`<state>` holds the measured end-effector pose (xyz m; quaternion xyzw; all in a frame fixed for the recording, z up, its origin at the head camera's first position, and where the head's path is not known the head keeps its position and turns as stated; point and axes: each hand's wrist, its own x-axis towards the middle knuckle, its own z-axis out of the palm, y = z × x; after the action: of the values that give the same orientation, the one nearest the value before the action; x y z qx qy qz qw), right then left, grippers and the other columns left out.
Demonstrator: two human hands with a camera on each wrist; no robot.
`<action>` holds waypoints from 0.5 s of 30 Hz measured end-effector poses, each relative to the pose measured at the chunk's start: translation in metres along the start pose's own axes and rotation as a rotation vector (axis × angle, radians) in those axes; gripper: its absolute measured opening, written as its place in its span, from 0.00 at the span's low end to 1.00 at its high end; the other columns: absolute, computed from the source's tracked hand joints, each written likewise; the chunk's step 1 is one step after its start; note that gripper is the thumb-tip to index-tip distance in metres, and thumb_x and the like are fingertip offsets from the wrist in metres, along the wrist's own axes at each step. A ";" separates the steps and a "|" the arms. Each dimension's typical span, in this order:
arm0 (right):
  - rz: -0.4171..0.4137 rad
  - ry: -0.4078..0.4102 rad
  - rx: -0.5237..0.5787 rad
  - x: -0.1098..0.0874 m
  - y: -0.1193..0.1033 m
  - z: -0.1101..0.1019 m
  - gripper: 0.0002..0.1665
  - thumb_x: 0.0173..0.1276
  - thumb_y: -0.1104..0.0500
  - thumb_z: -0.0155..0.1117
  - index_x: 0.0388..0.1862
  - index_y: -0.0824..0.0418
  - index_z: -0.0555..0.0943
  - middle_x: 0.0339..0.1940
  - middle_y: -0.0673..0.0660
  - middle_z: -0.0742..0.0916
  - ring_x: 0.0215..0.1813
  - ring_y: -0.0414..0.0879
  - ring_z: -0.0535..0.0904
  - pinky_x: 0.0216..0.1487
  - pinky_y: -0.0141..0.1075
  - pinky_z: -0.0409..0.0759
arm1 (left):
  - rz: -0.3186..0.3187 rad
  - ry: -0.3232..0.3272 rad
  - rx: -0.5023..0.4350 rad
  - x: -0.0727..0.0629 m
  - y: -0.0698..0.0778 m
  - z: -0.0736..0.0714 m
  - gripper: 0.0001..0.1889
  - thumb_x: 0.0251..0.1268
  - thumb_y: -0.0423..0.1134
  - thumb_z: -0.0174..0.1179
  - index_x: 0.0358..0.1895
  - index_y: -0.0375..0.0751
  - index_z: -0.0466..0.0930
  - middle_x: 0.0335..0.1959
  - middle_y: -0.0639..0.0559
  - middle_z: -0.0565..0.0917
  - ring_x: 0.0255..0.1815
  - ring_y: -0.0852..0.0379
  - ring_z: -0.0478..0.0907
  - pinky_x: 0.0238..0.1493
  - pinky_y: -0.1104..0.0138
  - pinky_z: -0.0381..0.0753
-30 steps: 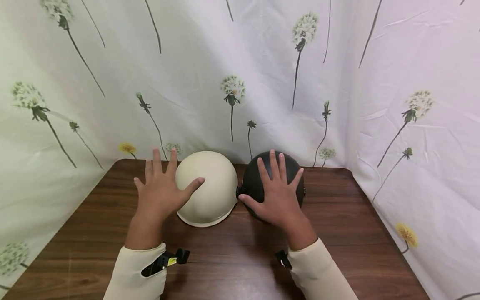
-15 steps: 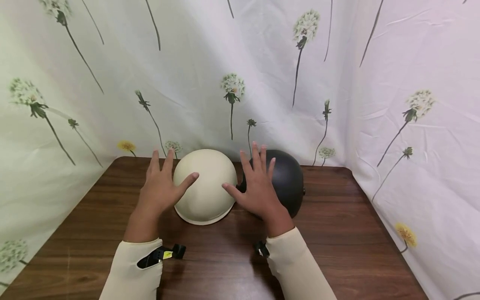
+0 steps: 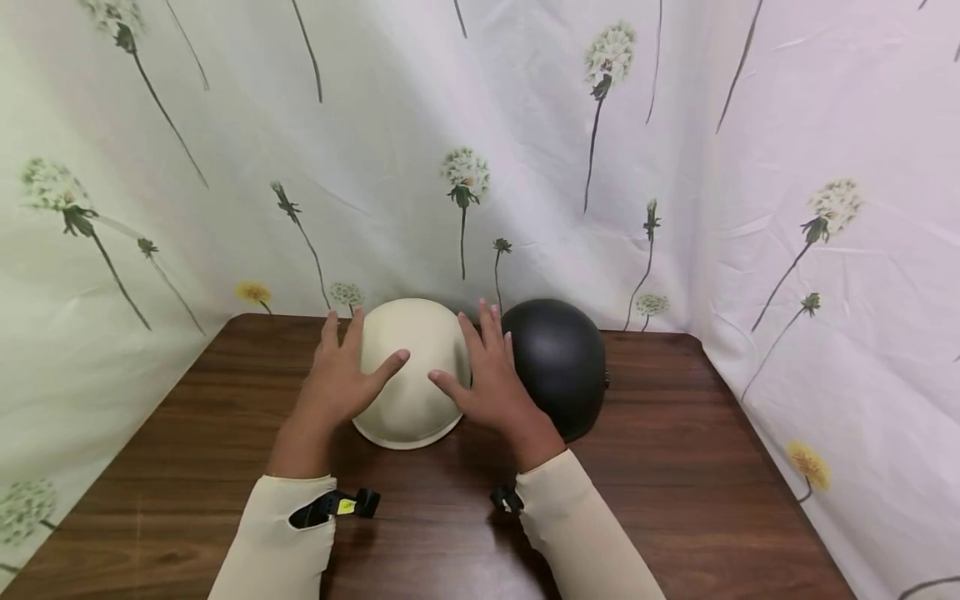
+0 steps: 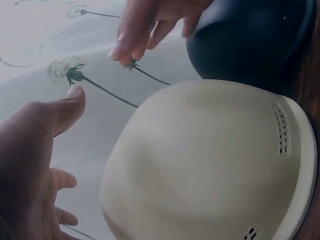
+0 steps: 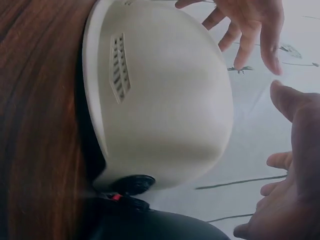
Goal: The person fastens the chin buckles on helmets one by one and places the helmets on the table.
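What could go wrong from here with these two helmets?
The cream helmet has a smooth, rounded shell that might slip if the left hand and right hand closed on it. The black helmet sits right beside it, so moving the cream one could knock it. The dark fitting between the two might snag.

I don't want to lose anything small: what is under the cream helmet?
The cream helmet sits rim down on the brown table, which shows along its front edge. Its inside and the wood it covers are hidden, so I cannot tell whether anything lies there.
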<state>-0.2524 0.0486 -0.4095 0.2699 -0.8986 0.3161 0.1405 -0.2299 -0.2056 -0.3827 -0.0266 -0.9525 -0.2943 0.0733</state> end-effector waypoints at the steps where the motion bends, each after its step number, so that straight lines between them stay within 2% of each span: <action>1: 0.004 -0.003 0.012 0.000 0.001 0.000 0.57 0.74 0.34 0.65 0.88 0.57 0.51 0.90 0.57 0.41 0.89 0.55 0.30 0.82 0.66 0.41 | 0.003 0.000 -0.003 0.001 0.000 0.001 0.58 0.69 0.79 0.49 0.88 0.49 0.34 0.86 0.34 0.28 0.82 0.20 0.42 0.65 0.23 0.62; 5: 0.016 -0.018 0.027 0.002 0.004 0.002 0.63 0.67 0.37 0.75 0.88 0.57 0.51 0.90 0.58 0.42 0.89 0.55 0.33 0.82 0.60 0.55 | 0.022 -0.008 -0.012 0.007 0.001 0.006 0.57 0.69 0.79 0.48 0.88 0.49 0.34 0.86 0.33 0.30 0.82 0.19 0.43 0.66 0.23 0.62; 8: 0.030 -0.045 0.030 0.002 0.007 0.005 0.67 0.64 0.38 0.79 0.89 0.55 0.50 0.90 0.59 0.42 0.89 0.54 0.34 0.78 0.55 0.65 | 0.026 -0.015 -0.010 0.008 0.000 0.011 0.57 0.69 0.79 0.48 0.88 0.48 0.35 0.86 0.31 0.30 0.82 0.19 0.44 0.66 0.24 0.62; 15: 0.071 -0.111 0.112 0.000 0.006 0.017 0.69 0.63 0.35 0.78 0.89 0.53 0.47 0.90 0.55 0.41 0.89 0.55 0.36 0.75 0.58 0.69 | 0.008 -0.009 0.003 0.006 -0.009 0.017 0.57 0.70 0.78 0.50 0.88 0.46 0.38 0.85 0.28 0.35 0.80 0.17 0.47 0.65 0.23 0.63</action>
<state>-0.2572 0.0422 -0.4255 0.2627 -0.8949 0.3551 0.0638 -0.2391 -0.2030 -0.4004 -0.0316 -0.9531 -0.2927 0.0700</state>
